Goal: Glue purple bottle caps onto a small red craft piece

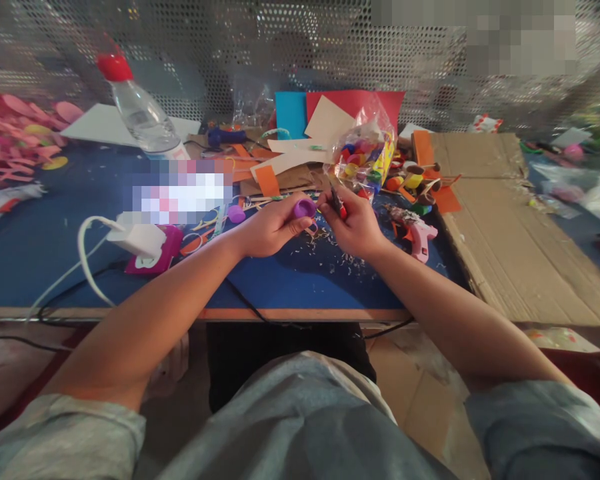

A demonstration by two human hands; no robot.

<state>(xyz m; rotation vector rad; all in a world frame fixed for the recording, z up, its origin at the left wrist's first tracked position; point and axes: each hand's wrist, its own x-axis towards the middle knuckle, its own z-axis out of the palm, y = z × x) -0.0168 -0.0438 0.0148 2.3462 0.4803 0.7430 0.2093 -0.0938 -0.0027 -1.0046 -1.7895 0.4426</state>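
Observation:
My left hand point(267, 228) is closed around a small purple cap point(305, 207), its hollow side towards me. Close by on the right, my right hand point(359, 225) grips a slim dark tool point(335, 199) that stands tilted up from the fingers. Its exact kind does not show. Something small and red peeks out beside the right fingers. The two hands are almost touching, just above the blue table point(290, 283). Pale shavings point(330, 250) lie scattered beneath them. A second purple piece point(237, 214) rests left of my left hand.
A pink glue gun point(420, 240) lies right of my right hand. Behind are a clear bag of colourful caps point(363, 150) and coloured card point(291, 113). At left stand a bottle point(147, 120) and a magenta socket block point(167, 250) with cables. Cardboard point(520, 233) covers the right side.

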